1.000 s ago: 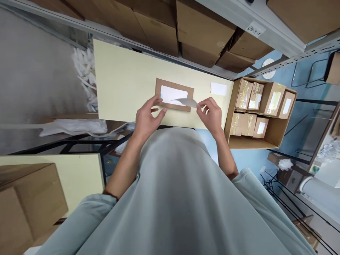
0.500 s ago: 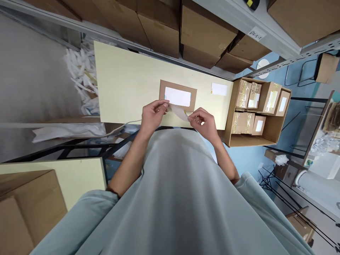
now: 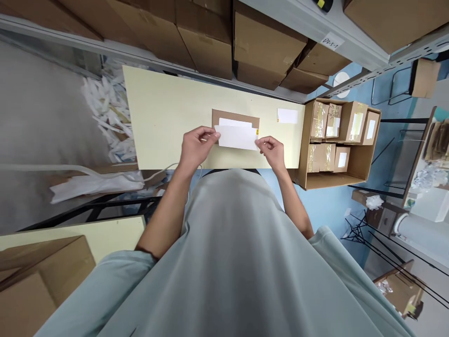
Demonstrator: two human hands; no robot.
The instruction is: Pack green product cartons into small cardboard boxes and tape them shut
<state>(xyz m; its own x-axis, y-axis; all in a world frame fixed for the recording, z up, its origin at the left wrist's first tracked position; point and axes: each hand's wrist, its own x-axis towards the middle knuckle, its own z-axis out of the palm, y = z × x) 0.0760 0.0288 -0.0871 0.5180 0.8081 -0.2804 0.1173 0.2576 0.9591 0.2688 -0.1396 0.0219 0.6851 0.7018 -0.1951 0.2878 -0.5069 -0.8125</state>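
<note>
Between my two hands a white label (image 3: 238, 137) is stretched flat, with a small yellow mark at its right end. My left hand (image 3: 198, 146) pinches its left edge, and my right hand (image 3: 271, 150) pinches the lower right corner. Beneath it lies a brown cardboard piece (image 3: 229, 114), perhaps a box or mailer, on the pale yellow table (image 3: 168, 117). A white patch (image 3: 235, 122) on the cardboard shows above the label's upper edge; the rest of it is covered. Another white label (image 3: 287, 115) lies on the table to the right.
At the table's right end stands an open carton (image 3: 351, 180) holding several small taped boxes. Along the far side runs a grey shelf (image 3: 358, 47) with large cardboard boxes. White scraps (image 3: 107, 112) are heaped to the left, and a pale cable (image 3: 154, 175) hangs by the near edge.
The label was bent and hanging between my hands; now it is pulled straight over the cardboard. My right hand has moved slightly right and up, my left hand slightly left.
</note>
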